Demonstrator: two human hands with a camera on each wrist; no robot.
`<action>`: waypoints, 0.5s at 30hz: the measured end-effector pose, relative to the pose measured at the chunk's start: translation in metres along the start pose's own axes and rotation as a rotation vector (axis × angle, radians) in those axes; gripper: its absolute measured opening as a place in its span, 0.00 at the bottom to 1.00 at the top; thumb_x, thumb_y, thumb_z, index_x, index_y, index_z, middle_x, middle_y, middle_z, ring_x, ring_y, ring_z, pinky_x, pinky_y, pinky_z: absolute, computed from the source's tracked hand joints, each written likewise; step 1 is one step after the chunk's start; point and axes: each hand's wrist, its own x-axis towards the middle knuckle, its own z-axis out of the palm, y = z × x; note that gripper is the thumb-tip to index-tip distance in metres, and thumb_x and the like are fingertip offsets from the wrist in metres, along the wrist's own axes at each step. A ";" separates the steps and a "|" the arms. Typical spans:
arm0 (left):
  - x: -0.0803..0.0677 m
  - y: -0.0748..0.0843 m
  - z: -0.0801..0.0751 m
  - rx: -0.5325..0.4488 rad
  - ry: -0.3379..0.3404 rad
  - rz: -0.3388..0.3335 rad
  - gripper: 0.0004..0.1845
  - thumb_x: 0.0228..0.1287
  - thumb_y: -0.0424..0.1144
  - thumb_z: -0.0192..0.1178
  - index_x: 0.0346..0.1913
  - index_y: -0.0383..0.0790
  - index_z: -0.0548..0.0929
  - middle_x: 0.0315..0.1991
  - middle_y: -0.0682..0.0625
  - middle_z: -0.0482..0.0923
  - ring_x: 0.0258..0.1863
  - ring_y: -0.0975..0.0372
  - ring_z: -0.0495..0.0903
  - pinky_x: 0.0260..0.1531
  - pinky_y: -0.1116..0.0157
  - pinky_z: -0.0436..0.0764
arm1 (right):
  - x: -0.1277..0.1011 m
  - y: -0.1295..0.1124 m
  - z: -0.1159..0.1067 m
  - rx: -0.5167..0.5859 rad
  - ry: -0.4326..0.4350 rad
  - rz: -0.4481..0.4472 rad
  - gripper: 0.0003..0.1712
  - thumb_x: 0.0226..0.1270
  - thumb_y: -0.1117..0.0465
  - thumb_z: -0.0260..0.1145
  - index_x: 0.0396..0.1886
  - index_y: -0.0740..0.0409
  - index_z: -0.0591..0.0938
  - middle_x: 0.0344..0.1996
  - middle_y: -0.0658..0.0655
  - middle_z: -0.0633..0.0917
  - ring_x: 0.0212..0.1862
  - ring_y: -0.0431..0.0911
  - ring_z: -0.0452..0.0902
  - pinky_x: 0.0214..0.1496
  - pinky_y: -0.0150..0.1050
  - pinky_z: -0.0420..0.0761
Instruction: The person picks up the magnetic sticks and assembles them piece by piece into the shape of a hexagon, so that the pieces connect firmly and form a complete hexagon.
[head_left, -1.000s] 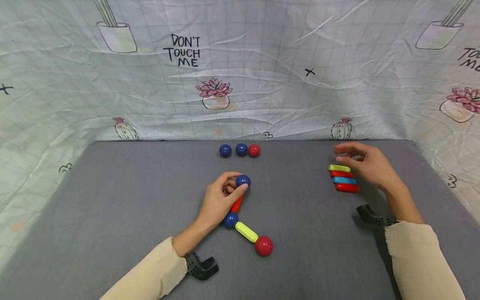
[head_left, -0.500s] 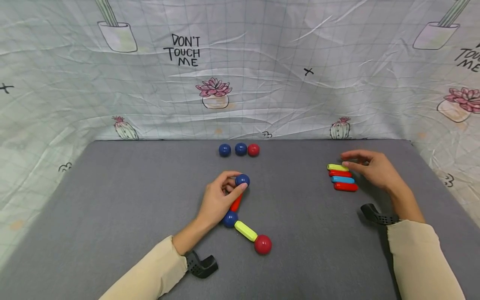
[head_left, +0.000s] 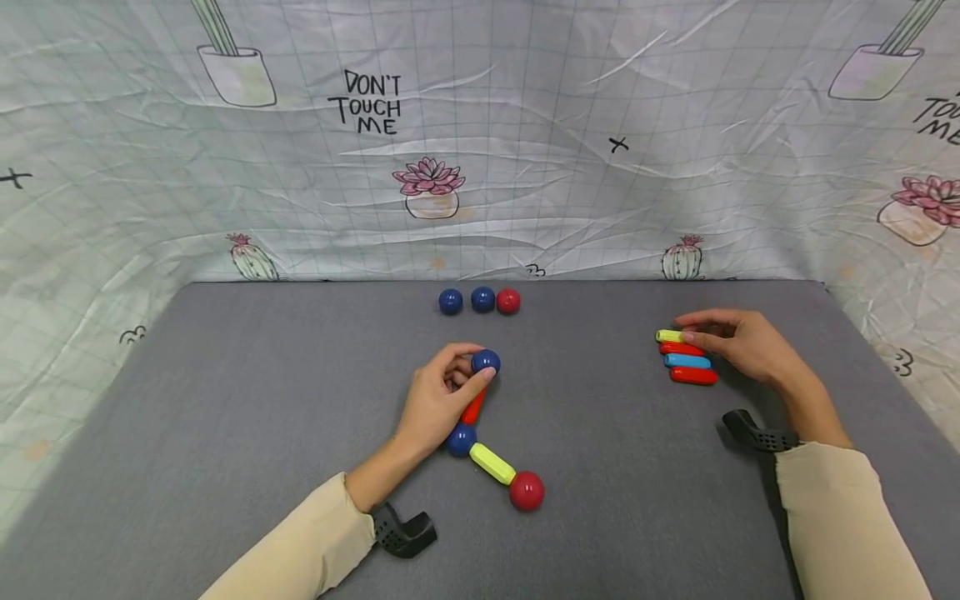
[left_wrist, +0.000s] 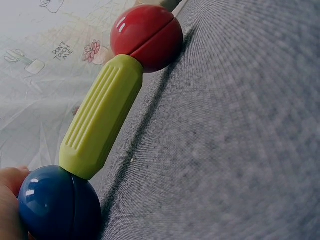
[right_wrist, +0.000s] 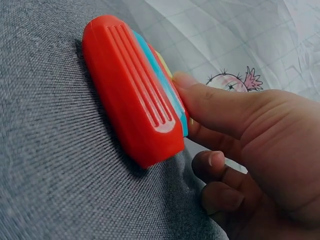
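My left hand (head_left: 438, 396) grips a joined ball-and-stick toy, its fingers and thumb curled round the upper blue ball (head_left: 486, 361) and the red stick (head_left: 472, 410) beneath. That stick runs to a second blue ball (head_left: 461, 439), from which a yellow stick (head_left: 492, 463) leads to a red ball (head_left: 527, 491). The left wrist view shows this yellow stick (left_wrist: 102, 117) between blue and red balls close over the grey cloth. At the right, my right hand (head_left: 738, 340) pinches the end of another yellow stick (head_left: 667, 336), the farthest in a row, mostly hidden in the right wrist view.
Beside that yellow stick lie a red stick (head_left: 681, 348), a blue stick (head_left: 687, 361) and a nearer red stick (head_left: 693, 377). Two blue balls (head_left: 451, 302) and a red ball (head_left: 508, 301) sit at the back edge, before a printed cloth wall (head_left: 540, 217).
My right hand drew back slightly to the right, then came down onto the far yellow stick, thumb and index closing at its end. The left hand and its joined toy stayed put.
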 end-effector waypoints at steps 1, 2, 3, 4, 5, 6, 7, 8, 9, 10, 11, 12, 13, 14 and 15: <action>0.000 0.000 0.000 -0.001 0.001 0.000 0.15 0.63 0.31 0.63 0.51 0.28 0.78 0.30 0.42 0.78 0.27 0.55 0.73 0.26 0.70 0.68 | 0.000 0.000 0.000 0.001 -0.003 0.001 0.28 0.65 0.42 0.63 0.58 0.54 0.80 0.50 0.59 0.79 0.42 0.48 0.71 0.37 0.33 0.72; 0.000 0.000 0.000 -0.002 0.002 -0.001 0.15 0.63 0.31 0.63 0.51 0.28 0.78 0.30 0.42 0.78 0.27 0.55 0.72 0.26 0.70 0.67 | 0.000 -0.001 0.001 0.001 -0.005 0.001 0.28 0.65 0.42 0.63 0.58 0.54 0.80 0.50 0.59 0.79 0.43 0.48 0.71 0.37 0.33 0.72; -0.001 0.000 0.000 -0.002 0.004 -0.003 0.15 0.63 0.31 0.63 0.50 0.28 0.78 0.30 0.42 0.78 0.27 0.55 0.72 0.26 0.71 0.67 | 0.001 -0.001 0.001 0.001 -0.006 -0.003 0.28 0.66 0.42 0.62 0.58 0.55 0.80 0.51 0.59 0.79 0.43 0.47 0.71 0.38 0.32 0.72; -0.001 0.000 -0.001 -0.002 0.005 -0.003 0.15 0.63 0.31 0.63 0.50 0.28 0.78 0.30 0.42 0.78 0.27 0.55 0.72 0.26 0.71 0.67 | 0.001 -0.001 0.001 0.000 -0.006 -0.004 0.28 0.66 0.42 0.62 0.58 0.55 0.80 0.51 0.59 0.79 0.43 0.47 0.71 0.38 0.32 0.72; -0.001 0.000 -0.001 -0.003 0.006 -0.004 0.15 0.63 0.31 0.63 0.50 0.28 0.78 0.30 0.42 0.78 0.27 0.55 0.72 0.26 0.71 0.67 | 0.001 -0.002 0.001 0.002 -0.006 -0.007 0.28 0.66 0.42 0.62 0.58 0.55 0.80 0.51 0.60 0.79 0.44 0.46 0.71 0.39 0.32 0.72; -0.001 0.000 -0.001 -0.004 0.007 -0.005 0.14 0.63 0.31 0.63 0.50 0.28 0.78 0.30 0.42 0.78 0.27 0.55 0.72 0.26 0.71 0.67 | 0.001 -0.002 0.002 0.003 -0.006 -0.010 0.27 0.66 0.43 0.62 0.57 0.55 0.80 0.51 0.60 0.80 0.44 0.45 0.72 0.39 0.31 0.72; -0.001 0.000 -0.001 -0.004 0.008 -0.005 0.14 0.63 0.31 0.63 0.50 0.28 0.78 0.30 0.42 0.78 0.27 0.55 0.72 0.26 0.71 0.67 | 0.001 -0.002 0.002 0.004 -0.005 -0.013 0.27 0.67 0.43 0.62 0.57 0.55 0.80 0.51 0.60 0.80 0.44 0.44 0.72 0.39 0.31 0.72; -0.001 0.001 -0.001 -0.004 0.008 -0.007 0.14 0.63 0.31 0.63 0.50 0.28 0.78 0.30 0.42 0.78 0.27 0.55 0.72 0.26 0.71 0.67 | 0.001 -0.002 0.002 0.004 -0.002 -0.019 0.27 0.67 0.43 0.61 0.57 0.56 0.80 0.50 0.60 0.80 0.43 0.43 0.73 0.40 0.31 0.73; -0.001 0.001 -0.001 -0.003 0.009 -0.007 0.14 0.63 0.31 0.63 0.50 0.28 0.78 0.30 0.42 0.78 0.27 0.55 0.72 0.26 0.70 0.67 | 0.001 -0.002 0.002 0.004 0.001 -0.024 0.27 0.67 0.44 0.61 0.57 0.56 0.81 0.50 0.61 0.80 0.43 0.43 0.73 0.39 0.31 0.73; -0.001 0.001 -0.001 -0.002 0.008 -0.007 0.14 0.63 0.31 0.63 0.50 0.28 0.78 0.30 0.42 0.78 0.27 0.55 0.73 0.26 0.70 0.67 | 0.001 -0.003 0.002 0.005 0.006 -0.027 0.26 0.68 0.44 0.61 0.57 0.56 0.81 0.50 0.61 0.80 0.42 0.42 0.74 0.39 0.30 0.73; -0.001 0.001 -0.001 -0.001 0.008 -0.007 0.14 0.63 0.31 0.63 0.50 0.28 0.78 0.30 0.42 0.79 0.27 0.55 0.73 0.26 0.70 0.67 | 0.001 -0.003 0.002 0.008 0.011 -0.032 0.26 0.68 0.45 0.61 0.57 0.56 0.81 0.50 0.61 0.80 0.42 0.42 0.74 0.39 0.30 0.73; -0.001 0.001 -0.001 0.000 0.008 -0.006 0.14 0.63 0.31 0.63 0.50 0.28 0.78 0.30 0.42 0.79 0.27 0.55 0.73 0.26 0.70 0.68 | 0.001 -0.004 0.002 0.010 0.020 -0.034 0.25 0.68 0.45 0.61 0.57 0.56 0.81 0.50 0.60 0.81 0.42 0.41 0.74 0.39 0.30 0.73; -0.001 0.001 0.000 0.000 0.008 -0.005 0.14 0.63 0.31 0.63 0.50 0.28 0.78 0.30 0.42 0.79 0.26 0.55 0.73 0.26 0.69 0.68 | 0.000 -0.004 0.002 0.014 0.029 -0.034 0.25 0.68 0.45 0.61 0.56 0.56 0.81 0.50 0.60 0.80 0.42 0.41 0.74 0.39 0.30 0.73; -0.001 0.000 0.000 -0.001 0.008 -0.004 0.14 0.63 0.31 0.63 0.50 0.28 0.78 0.30 0.42 0.79 0.26 0.54 0.73 0.26 0.69 0.68 | 0.000 -0.005 0.002 0.020 0.038 -0.036 0.25 0.68 0.45 0.61 0.56 0.55 0.81 0.51 0.60 0.80 0.42 0.41 0.73 0.40 0.30 0.73; -0.001 0.000 0.000 -0.001 0.007 -0.003 0.14 0.63 0.31 0.63 0.50 0.28 0.79 0.30 0.42 0.79 0.26 0.54 0.73 0.26 0.69 0.68 | 0.000 -0.006 0.002 0.024 0.046 -0.035 0.25 0.68 0.45 0.61 0.57 0.55 0.81 0.51 0.59 0.80 0.43 0.40 0.73 0.40 0.29 0.72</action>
